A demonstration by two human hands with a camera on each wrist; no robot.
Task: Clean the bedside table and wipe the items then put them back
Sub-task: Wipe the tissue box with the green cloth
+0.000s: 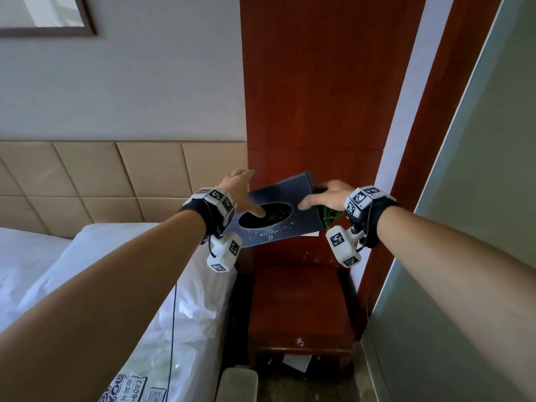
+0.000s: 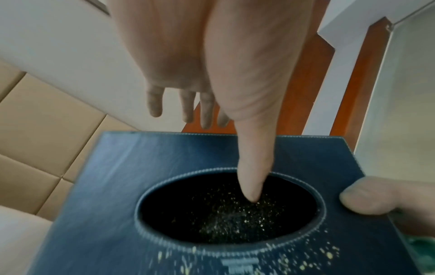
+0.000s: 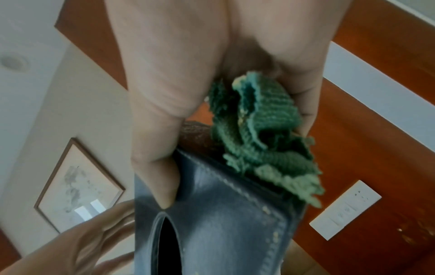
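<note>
A dark blue tissue box cover with an oval opening hangs tilted in the air above the red wooden bedside table. My right hand grips its right edge, thumb on top, with a crumpled green cloth pressed against the side under the fingers. The right wrist view shows the cloth bunched beside the box. My left hand is at the box's left, its fingers straight past the far edge. Its thumb dips into the opening of the speckled box.
A bed with white sheets and a padded headboard lie to the left. A red wood panel backs the table, with a wall switch plate. A grey wall closes the right. A white bin stands on the floor.
</note>
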